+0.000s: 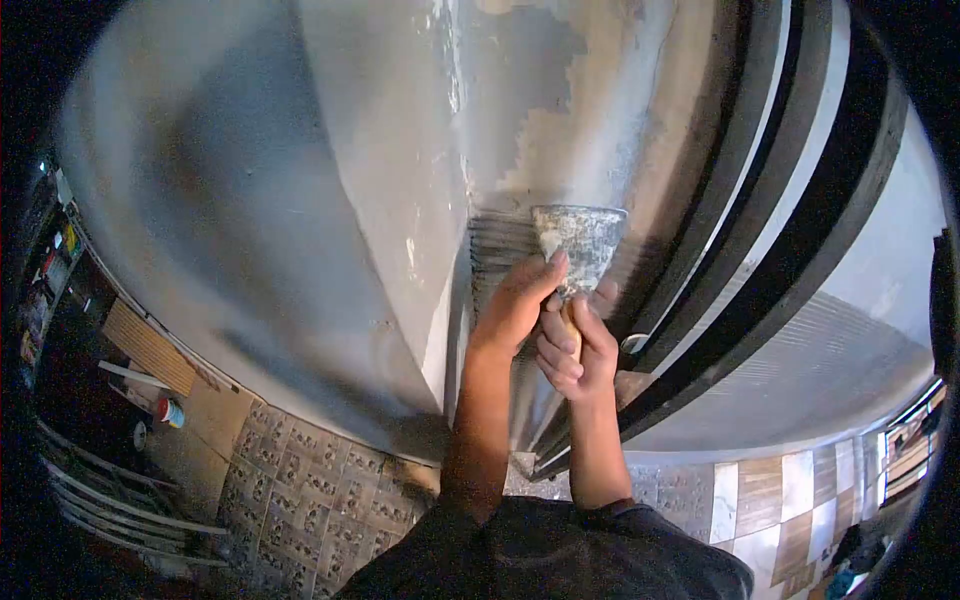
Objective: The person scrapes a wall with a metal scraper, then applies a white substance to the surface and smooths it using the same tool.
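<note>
A wide putty knife (592,250) is held upright in front of the wall, its blade spotted with dried whitish and grey filler. My right hand (588,350) is closed around its yellowish wooden handle (571,325). Beside it, my left hand (518,302) is closed at the lower left of the blade, with the thumb on the metal; its other fingers are mostly hidden. Behind the knife, the wall has a ridged patch (494,243). Above lies a smoother grey coat (535,60) with a ragged edge against a tan surface.
Long dark bars (770,310) run up the right side, close to my right hand. A wall corner (462,150) rises left of the knife. Below are patterned floor tiles (310,480), checkered tiles (775,500), a red-and-white container (170,411) and a ribbed board (148,345).
</note>
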The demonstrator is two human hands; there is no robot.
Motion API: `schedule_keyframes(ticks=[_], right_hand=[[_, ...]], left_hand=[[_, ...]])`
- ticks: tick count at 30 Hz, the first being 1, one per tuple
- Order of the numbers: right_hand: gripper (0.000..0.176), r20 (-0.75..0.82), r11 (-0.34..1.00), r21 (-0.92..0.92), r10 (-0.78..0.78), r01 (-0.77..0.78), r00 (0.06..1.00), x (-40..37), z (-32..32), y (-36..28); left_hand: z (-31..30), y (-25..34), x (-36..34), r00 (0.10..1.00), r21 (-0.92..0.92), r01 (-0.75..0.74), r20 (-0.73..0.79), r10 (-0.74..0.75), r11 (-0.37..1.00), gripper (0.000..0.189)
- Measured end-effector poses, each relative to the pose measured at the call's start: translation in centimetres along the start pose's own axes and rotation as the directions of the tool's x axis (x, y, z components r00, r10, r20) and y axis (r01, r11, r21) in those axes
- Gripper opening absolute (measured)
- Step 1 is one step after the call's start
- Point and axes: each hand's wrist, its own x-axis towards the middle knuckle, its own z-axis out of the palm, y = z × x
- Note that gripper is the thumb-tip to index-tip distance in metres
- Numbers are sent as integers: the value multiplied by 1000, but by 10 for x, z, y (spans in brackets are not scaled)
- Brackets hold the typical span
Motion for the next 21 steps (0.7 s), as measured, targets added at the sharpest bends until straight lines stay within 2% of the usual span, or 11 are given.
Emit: schedule_keyframes(ticks=[2, 5, 7, 8, 10, 13, 14, 16, 17, 19, 21], right_hand=[[36, -82, 987, 160, 21, -7, 996, -3, 0, 3], [39, -84, 970, 242, 7, 14, 996, 2, 0, 5], [40, -75, 974, 225, -11, 28, 997, 1, -1, 8], [42, -97, 981, 191, -19, 37, 995, -1, -1, 8], [44, -128, 986, 156, -36, 56, 991, -4, -2, 8], [48, -167, 997, 82, -1, 15, 986, -3, -3, 7], [49, -276, 992, -123, -30, -5, 961, -2, -1, 8], [51, -488, 909, -404, -124, -98, 864, 4, 4, 10], [51, -487, 909, -404, -124, -97, 865, 8, 9, 10], [51, -501, 935, -335, -75, -114, 862, 16, 15, 5], [51, -417, 939, -306, 13, -154, 909, 21, 13, 2]], left_hand=[[1, -2, 1, 996, -35, 84, 5, -84, 996, 47], [-3, -10, 7, 991, -92, 134, 32, -132, 987, 50], [-9, -18, 10, 986, 52, 164, 27, -165, 985, 50], [-8, -22, 11, 985, 56, 167, 33, -169, 984, 50], [2, -24, 8, 994, -125, 109, 28, -106, 986, 50], [6, -29, 8, 995, -105, 85, -34, -89, 991, 49], [4, -28, 7, 996, -105, 84, -32, -88, 991, 49], [1, -21, 5, 946, 113, 227, -262, -192, 967, 50], [1, -16, 6, 946, 113, 227, -262, -191, 967, 50], [7, 2, 10, 923, 323, 185, -381, -51, 928, 55], [3, -2, 14, 926, 373, 164, -378, -12, 913, 59]])
